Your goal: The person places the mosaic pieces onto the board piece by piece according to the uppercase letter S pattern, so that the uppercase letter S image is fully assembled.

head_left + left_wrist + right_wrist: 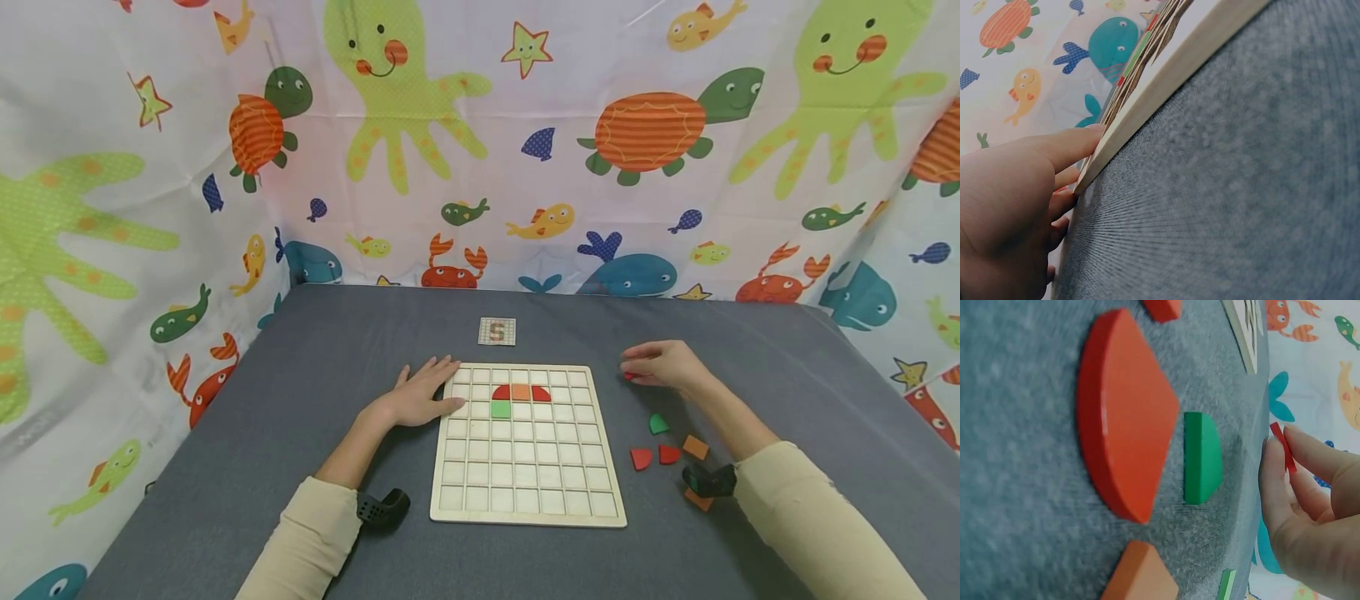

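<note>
My left hand [415,400] rests on the left edge of a wooden grid board [525,523], fingers extended. In the left wrist view its thumb [1079,145] touches the board's rim. On the board sit a red quarter-round tile [501,392], an orange square tile [521,392], a second red quarter-round tile [541,394] and, below the first, a green square tile [501,409]. Right of the board, my right hand [666,364] pinches a small red tile [1283,447] between thumb and fingers, above the table. Its full shape is hidden, since it shows edge-on.
Several loose tiles lie right of the board: a green rounded one [658,424], red quarter-rounds [641,458] and orange squares [696,447], one partly under the right wrist's camera. A small card with an S pattern [497,332] lies behind the board. Printed curtains [465,150] enclose the table.
</note>
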{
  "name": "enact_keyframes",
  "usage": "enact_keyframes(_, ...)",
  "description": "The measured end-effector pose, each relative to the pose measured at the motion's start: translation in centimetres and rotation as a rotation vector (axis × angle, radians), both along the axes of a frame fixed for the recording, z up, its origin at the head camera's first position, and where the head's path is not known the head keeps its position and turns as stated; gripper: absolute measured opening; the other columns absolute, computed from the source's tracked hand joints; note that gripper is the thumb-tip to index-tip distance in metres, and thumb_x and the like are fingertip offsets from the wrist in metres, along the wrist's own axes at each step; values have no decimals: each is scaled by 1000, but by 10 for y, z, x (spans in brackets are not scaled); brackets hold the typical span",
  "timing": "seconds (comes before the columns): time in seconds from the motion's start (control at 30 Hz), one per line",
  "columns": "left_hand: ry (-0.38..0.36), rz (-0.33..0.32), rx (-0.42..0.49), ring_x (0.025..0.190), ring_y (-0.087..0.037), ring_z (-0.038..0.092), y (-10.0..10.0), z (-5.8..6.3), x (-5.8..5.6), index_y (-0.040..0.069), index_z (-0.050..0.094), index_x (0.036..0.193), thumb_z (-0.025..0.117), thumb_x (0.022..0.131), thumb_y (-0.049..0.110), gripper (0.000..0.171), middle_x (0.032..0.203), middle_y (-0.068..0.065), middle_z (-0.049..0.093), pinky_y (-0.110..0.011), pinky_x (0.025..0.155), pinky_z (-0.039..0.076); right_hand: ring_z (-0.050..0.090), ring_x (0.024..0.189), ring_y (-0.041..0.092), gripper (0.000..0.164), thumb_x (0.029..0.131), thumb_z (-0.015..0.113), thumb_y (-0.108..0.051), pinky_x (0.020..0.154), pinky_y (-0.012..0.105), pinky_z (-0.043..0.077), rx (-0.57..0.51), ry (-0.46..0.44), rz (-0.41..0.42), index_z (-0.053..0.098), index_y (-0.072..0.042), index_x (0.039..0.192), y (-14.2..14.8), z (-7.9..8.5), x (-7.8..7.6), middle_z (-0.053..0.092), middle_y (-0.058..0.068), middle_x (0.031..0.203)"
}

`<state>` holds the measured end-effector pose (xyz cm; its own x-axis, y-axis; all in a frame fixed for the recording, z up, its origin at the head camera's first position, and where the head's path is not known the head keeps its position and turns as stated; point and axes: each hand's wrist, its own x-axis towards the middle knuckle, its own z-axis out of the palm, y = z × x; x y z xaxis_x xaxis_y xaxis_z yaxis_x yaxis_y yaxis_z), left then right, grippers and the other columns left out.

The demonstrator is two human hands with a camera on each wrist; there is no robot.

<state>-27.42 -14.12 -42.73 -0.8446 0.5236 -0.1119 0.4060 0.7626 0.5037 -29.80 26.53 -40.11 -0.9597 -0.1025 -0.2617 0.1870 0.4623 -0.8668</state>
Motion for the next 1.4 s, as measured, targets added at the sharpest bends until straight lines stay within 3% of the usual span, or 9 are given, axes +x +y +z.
enact_keyframes(0.1,-5,0,0,143,-34,6,0,0,1,4,23,152,51,98,39,70,156,-17,16,-62,107,-3,65,85,8,46,94,62,-7,84,33,52,-66,-35,27,46,14,132,0,0,2,59,21,119)
enact_keyframes(0.27,-8,-2,-2,143,-33,5,-1,-1,0,6,22,152,50,98,39,70,156,-15,15,-61,107,-4,64,91,8,49,93,62,-7,89,34,49,-79,-76,74,44,13,135,-2,3,5,47,28,134)
enact_keyframes(0.53,0,-3,-11,143,-33,6,1,0,-1,6,22,152,50,98,41,71,156,-15,16,-61,107,-4,64,94,15,44,91,67,-15,87,34,51,-44,-100,88,56,9,126,-4,1,10,62,14,118)
enact_keyframes(0.83,1,-3,-15,143,-34,6,1,0,0,5,22,152,51,98,40,71,156,-16,16,-62,107,-4,63,93,14,47,97,55,-6,86,32,51,-174,-115,135,41,13,137,-10,0,15,63,9,109)
enact_keyframes(1.17,-3,-10,-3,143,-34,6,0,0,0,5,23,152,51,98,39,70,156,-16,16,-62,107,-4,58,88,19,41,91,67,-20,77,30,49,-17,-115,98,60,3,124,-18,-5,16,64,4,109)
enact_keyframes(1.4,3,-5,-15,143,-34,6,1,2,1,5,23,152,51,98,40,70,156,-16,16,-62,107,-3,62,90,19,41,88,71,-27,76,30,47,19,-123,78,66,-2,121,-27,-3,19,68,3,102)
